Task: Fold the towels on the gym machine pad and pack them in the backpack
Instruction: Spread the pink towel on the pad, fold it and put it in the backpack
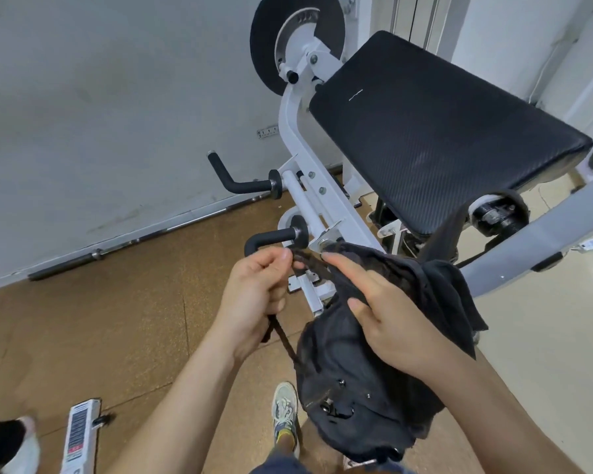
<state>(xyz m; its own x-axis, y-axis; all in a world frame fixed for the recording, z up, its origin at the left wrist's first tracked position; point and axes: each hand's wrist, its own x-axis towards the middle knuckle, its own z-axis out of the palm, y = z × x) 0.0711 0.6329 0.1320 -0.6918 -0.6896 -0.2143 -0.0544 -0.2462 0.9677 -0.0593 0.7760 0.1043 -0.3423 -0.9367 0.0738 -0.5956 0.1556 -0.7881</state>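
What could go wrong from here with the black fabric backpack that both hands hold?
1. A dark cloth hangs loose at the right side of the black fabric backpack. If the left hand, which pinches the thin dark cord, pulls it tight, the cloth may be trapped or drop out.
2. The backpack's black strap loops up beside the black padded machine pad and might snag there.

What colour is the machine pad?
The pad is black with a fine weave pattern; head view.
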